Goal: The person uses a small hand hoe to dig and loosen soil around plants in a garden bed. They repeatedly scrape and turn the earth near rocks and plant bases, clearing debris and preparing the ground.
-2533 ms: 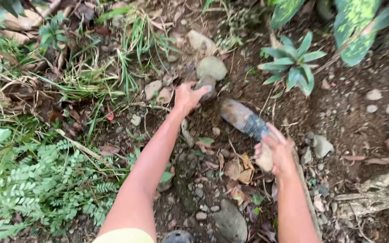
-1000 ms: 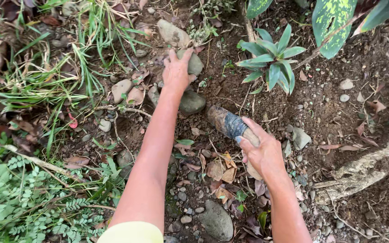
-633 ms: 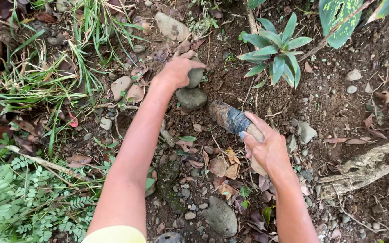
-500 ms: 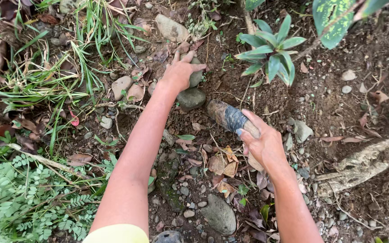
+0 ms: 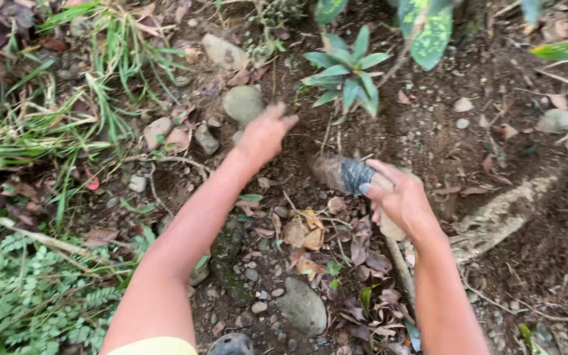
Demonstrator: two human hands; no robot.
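My right hand (image 5: 399, 197) grips a soil-caked digging tool (image 5: 340, 174) with a dark tape wrap, its tip resting on the bare earth below a small green plant (image 5: 348, 72). My left hand (image 5: 267, 135) reaches forward and is blurred by motion, low over the soil just below a round grey stone (image 5: 243, 104). Whether it holds anything is hidden by the blur. Dry leaves (image 5: 304, 236) lie between my two forearms.
Several stones (image 5: 221, 51) are scattered at the upper left beside tufts of grass (image 5: 110, 72). A thick root (image 5: 504, 213) runs along the right. A flat grey stone (image 5: 302, 306) sits near the bottom, with ferny weeds (image 5: 27, 296) at the lower left.
My left hand has come off the round stone and swept down and to the right, now blurred. The right hand keeps its grip on the tool, hardly moved.
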